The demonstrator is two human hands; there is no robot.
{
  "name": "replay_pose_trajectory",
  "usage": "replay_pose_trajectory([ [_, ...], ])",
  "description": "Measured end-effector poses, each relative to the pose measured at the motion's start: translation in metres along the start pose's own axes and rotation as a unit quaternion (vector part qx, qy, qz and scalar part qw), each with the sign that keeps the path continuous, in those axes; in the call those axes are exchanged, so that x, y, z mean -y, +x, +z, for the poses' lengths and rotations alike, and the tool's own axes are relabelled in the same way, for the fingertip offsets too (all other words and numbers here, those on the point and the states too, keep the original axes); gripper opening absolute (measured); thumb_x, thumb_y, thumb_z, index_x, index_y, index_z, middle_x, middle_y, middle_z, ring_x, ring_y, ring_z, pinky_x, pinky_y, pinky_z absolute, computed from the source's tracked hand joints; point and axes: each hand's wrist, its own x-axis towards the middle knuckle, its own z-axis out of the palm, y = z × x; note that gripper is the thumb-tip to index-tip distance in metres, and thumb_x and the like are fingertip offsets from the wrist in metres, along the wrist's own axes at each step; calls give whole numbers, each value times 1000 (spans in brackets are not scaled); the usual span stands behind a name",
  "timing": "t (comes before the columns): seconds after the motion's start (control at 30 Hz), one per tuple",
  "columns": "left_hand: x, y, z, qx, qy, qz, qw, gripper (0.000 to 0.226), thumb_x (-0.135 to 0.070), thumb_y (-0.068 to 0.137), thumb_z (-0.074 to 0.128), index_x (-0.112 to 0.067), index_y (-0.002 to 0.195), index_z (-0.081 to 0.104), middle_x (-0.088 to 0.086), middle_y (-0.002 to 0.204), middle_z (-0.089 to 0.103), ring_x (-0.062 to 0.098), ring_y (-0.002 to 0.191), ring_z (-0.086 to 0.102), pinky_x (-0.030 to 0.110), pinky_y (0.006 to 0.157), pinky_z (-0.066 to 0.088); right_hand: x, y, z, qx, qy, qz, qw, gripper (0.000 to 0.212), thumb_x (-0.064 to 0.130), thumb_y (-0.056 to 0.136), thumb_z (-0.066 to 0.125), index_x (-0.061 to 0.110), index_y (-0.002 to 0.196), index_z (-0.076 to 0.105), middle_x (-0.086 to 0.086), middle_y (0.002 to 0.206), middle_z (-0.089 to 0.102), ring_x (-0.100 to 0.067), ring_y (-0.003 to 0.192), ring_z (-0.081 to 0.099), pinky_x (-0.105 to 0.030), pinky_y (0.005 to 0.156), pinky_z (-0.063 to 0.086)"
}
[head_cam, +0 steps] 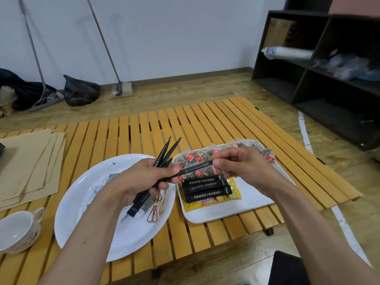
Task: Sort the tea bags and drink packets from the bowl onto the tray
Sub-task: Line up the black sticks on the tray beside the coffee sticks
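My left hand [141,179] grips a bundle of several black stick packets [164,155] above the white bowl [82,202]. My right hand [240,167] pinches one end of a single black stick packet [195,168] that spans between both hands, over the left edge of the white tray [246,204]. On the tray lie three black stick packets [205,188] on top of yellow Nescafe packets [232,194], with tea bags with red tags [193,158] along the far side. In the bowl lie pale packets [107,179] and red and gold twist ties [155,212].
A slatted wooden table [144,130] carries everything. Brown paper envelopes [30,161] lie at the left, a white cup on a saucer [18,229] at the near left. A dark shelf unit [320,75] stands at the right; brooms and black bags lean by the wall.
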Motion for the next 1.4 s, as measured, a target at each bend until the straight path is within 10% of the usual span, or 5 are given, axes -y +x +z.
replay_pose_trajectory([
  [0.47,5,4,5,-40,82,13,996,27,-29,87,79,-8,101,71,0,66,57,10,51,42,21,47,31,1,-1,2,-44,-12,49,998,25,35,85,79,13,74,73,-1,60,57,-10,53,45,-18,48,38],
  [0.97,0,1,24,-81,44,137,986,30,-28,86,79,-5,104,74,-9,50,49,6,44,37,17,44,31,-1,-3,10,138,-84,36,986,20,5,78,84,10,95,75,-5,79,72,-16,76,69,-24,71,57],
  [1.4,-1,0,30,-59,65,96,992,24,-19,82,83,-13,101,70,-2,63,72,5,47,47,17,46,36,6,-3,11,26,102,53,993,31,12,83,79,3,111,68,-15,100,79,-23,91,77,-24,62,53],
])
